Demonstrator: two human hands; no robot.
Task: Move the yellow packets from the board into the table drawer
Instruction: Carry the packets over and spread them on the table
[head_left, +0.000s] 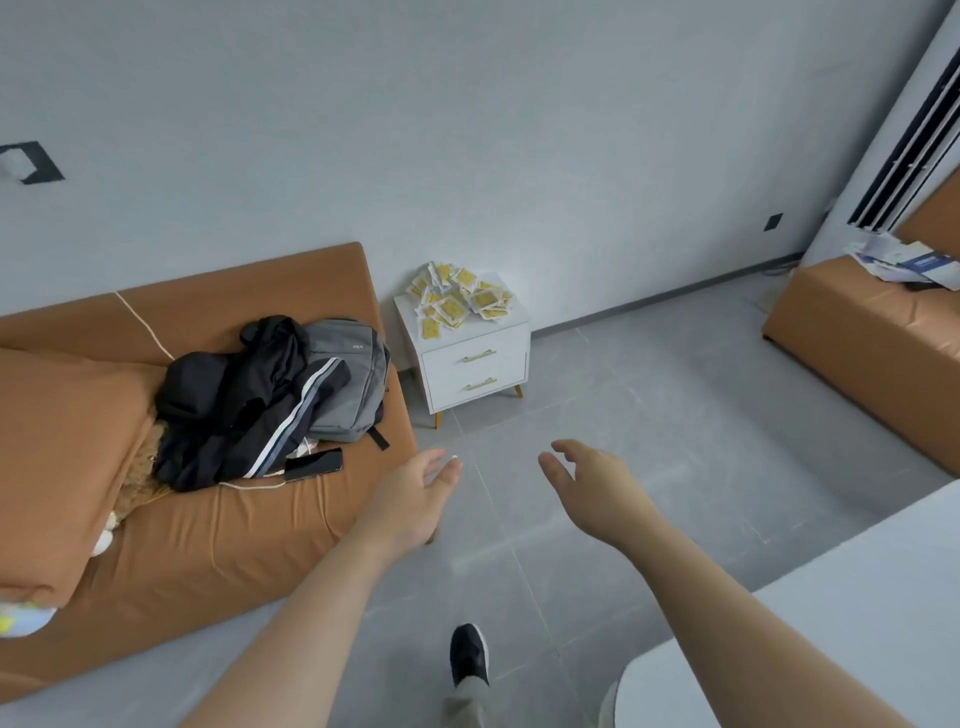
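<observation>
Yellow packets (457, 299) lie heaped well beyond both empty hands (519, 488).

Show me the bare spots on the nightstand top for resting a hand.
There is a bare strip along the nightstand front edge, right of the lone packet. The packets crowd the middle and back.

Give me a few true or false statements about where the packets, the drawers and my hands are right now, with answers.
1. The yellow packets lie piled on top of the white nightstand. True.
2. The top drawer is pulled open. False: it and the bottom drawer are both shut.
3. The left hand holds a packet. False: it and the right hand are open and empty.
4. A grey backpack lies on the orange sofa. True.
</observation>
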